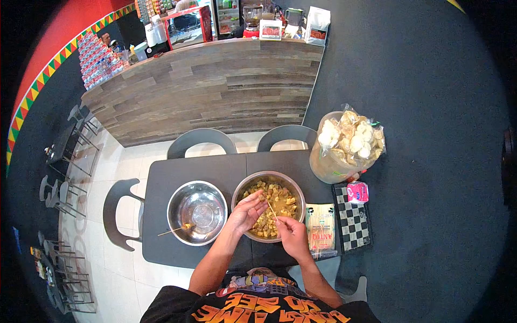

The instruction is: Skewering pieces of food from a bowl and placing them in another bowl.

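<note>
Over a steel bowl (299,189) of diced, yellow-coated food pieces (278,193) in sauce, both of my hands meet at one bamboo skewer (272,210). A small brown food piece (262,198) is at the skewer's upper end, held in the fingertips of my left hand (247,212). My right hand (291,234) pinches the lower part of the stick. To the left stands a second steel bowl (198,202), shiny inside. In it rests another skewer (169,231) with yellow food (187,226) on its tip, its bare end sticking out over the rim.
Right of the food bowl lies a plastic pack of skewers (320,230) bearing print. Beside it are a checkered board (353,222) and a pink packet (358,192). A tall tub (329,167) with bagged crackers (355,137) stands behind. Grey chairs (121,214) surround the black table (161,173).
</note>
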